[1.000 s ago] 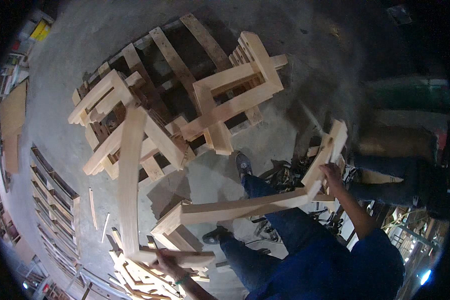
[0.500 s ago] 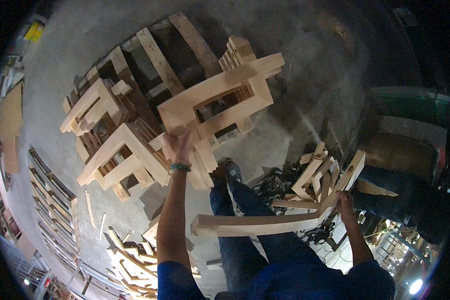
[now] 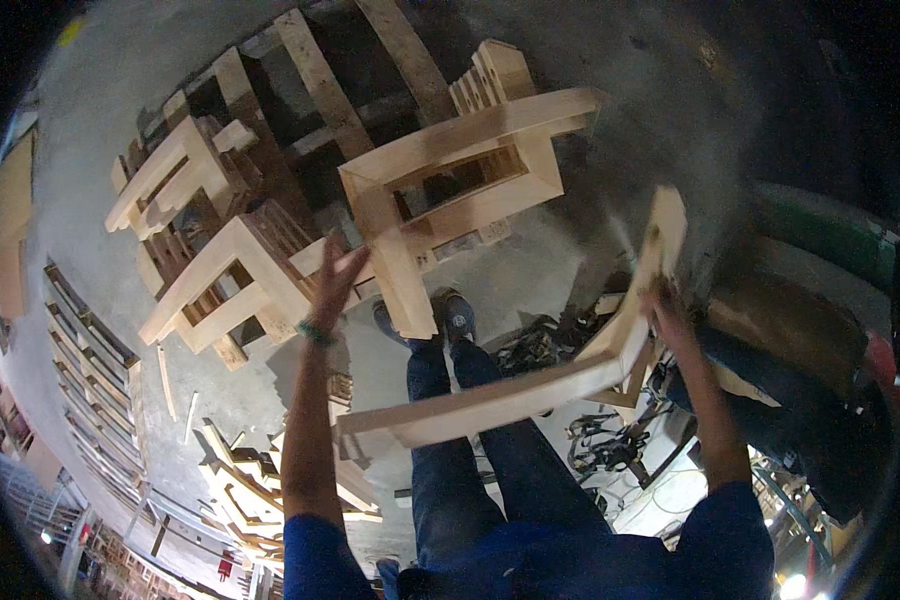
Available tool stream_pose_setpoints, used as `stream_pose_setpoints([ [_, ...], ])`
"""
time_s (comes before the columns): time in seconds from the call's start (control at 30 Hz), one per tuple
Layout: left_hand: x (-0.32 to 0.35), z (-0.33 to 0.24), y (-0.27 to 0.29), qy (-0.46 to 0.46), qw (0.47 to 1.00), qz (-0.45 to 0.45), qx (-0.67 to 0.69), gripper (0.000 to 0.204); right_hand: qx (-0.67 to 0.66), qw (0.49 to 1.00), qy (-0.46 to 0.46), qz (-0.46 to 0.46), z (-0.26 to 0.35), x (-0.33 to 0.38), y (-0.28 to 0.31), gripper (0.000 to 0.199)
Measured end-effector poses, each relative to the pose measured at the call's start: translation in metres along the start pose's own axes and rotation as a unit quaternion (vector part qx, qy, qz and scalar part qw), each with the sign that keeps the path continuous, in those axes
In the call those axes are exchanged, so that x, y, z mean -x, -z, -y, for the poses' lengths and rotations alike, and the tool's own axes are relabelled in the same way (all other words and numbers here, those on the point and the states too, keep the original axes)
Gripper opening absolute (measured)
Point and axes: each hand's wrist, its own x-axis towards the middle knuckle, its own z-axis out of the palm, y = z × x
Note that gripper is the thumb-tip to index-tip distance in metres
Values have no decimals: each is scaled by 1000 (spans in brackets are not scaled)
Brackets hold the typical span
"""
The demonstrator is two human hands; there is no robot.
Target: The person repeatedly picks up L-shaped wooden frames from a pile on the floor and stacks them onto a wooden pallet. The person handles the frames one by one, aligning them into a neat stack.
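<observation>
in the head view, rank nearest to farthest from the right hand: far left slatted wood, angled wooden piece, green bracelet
1. Angled wooden piece: in the right hand.
2. Green bracelet: on the left arm.
3. Slatted wood: far left.

It's a wood wkshp: timber frames (image 3: 460,133) stacked on pallet (image 3: 320,75), concrete flr (image 3: 545,265).

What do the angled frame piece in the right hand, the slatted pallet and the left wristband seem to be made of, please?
Angled frame piece: probably bare wood, smooth and matte; pale, without visible gloss.
Slatted pallet: likely rough, unfinished wood; it looks darker and blotchy.
Wristband: green, perhaps beaded; too small to tell its material.
</observation>
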Motion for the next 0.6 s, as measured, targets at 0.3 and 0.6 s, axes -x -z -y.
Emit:
stream_pose_setpoints([
  [0.3,112,-5,-14,83,898,-44,431,62,158,974,139,81,206,-126,-66,77],
  [0.6,53,30,-20,173,878,-365,256,58,394,898,189,-48,261,-164,-124,57],
])
